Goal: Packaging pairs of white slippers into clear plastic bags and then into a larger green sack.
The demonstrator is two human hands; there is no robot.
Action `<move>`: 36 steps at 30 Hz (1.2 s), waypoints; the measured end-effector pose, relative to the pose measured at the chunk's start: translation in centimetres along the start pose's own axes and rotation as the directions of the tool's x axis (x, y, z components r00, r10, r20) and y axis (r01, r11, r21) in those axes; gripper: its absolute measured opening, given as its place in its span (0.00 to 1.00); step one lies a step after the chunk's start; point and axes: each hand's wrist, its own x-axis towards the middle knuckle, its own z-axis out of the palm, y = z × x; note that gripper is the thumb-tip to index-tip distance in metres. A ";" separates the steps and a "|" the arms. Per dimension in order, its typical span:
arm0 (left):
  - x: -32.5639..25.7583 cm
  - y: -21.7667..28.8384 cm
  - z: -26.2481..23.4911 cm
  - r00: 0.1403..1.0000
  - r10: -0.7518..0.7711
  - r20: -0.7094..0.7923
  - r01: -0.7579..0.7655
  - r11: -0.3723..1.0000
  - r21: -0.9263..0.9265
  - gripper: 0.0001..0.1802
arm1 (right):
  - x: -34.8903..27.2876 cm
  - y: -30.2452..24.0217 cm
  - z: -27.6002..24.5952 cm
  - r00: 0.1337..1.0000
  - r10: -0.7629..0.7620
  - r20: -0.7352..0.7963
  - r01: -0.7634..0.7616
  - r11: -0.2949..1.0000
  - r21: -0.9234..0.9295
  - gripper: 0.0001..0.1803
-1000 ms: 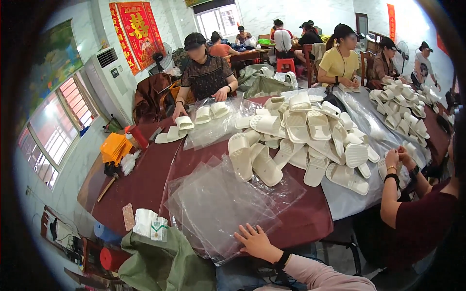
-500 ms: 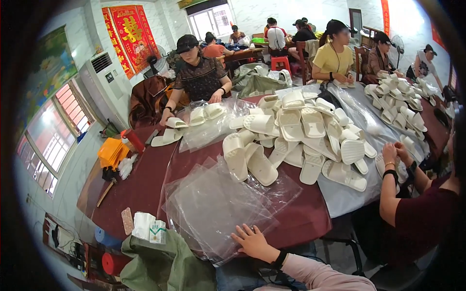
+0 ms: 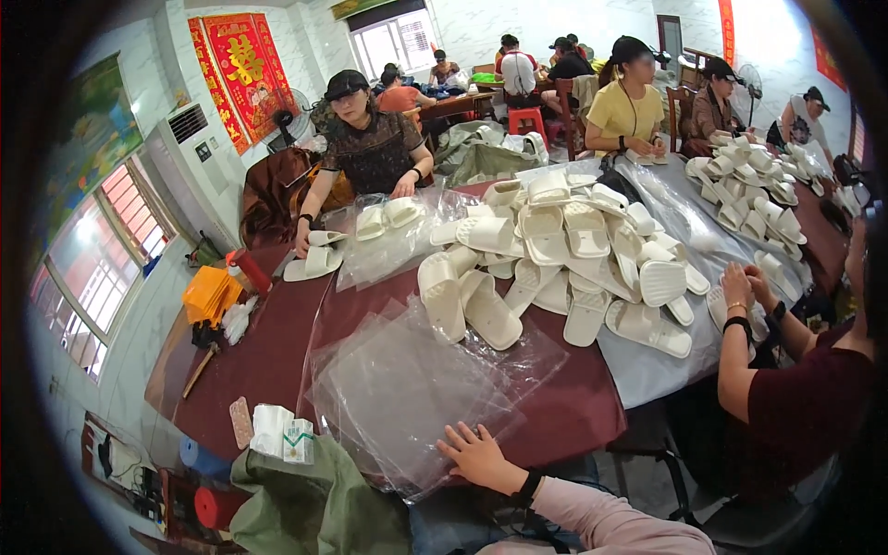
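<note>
My right hand (image 3: 483, 460) reaches in from the lower right and lies palm down at the table's near edge. Its fingers are spread, and the tips touch the margin of several overlapping clear plastic bags (image 3: 398, 393). Nothing is held in it. Beyond the bags rises a big heap of cream slide sandals (image 3: 548, 236), with a pair (image 3: 487, 310) lying at its near left side. My left hand is out of the picture.
A dark red cloth (image 3: 268, 342) covers the table. Near its left edge are a tissue pack (image 3: 270, 432), an orange stack (image 3: 213, 296) and a red cylinder (image 3: 248, 271). A person (image 3: 370, 153) opposite handles sandals; another person (image 3: 795, 388) works at right. Green fabric (image 3: 314, 499) hangs at the front.
The view has shifted slightly. My right hand stays in the same place on the bags. The person opposite has lifted their head, with one hand still beside a sandal at the far left.
</note>
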 end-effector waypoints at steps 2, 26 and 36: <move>-1.2 -0.5 0.9 1.000 -0.019 0.016 0.019 1.000 -0.015 0.19 | 0.0 -0.2 0.2 1.000 0.002 -0.013 -0.002 1.000 0.005 0.37; -0.1 41.7 -33.5 0.099 0.506 -0.857 -0.053 0.863 0.503 0.31 | 0.0 10.4 -7.5 0.929 0.290 -0.230 -0.157 0.871 0.466 0.18; 0.0 42.2 -33.4 0.038 0.491 -0.870 -0.034 0.871 0.490 0.31 | 5.1 24.5 -12.0 0.165 0.830 -0.532 -0.065 0.548 0.834 0.18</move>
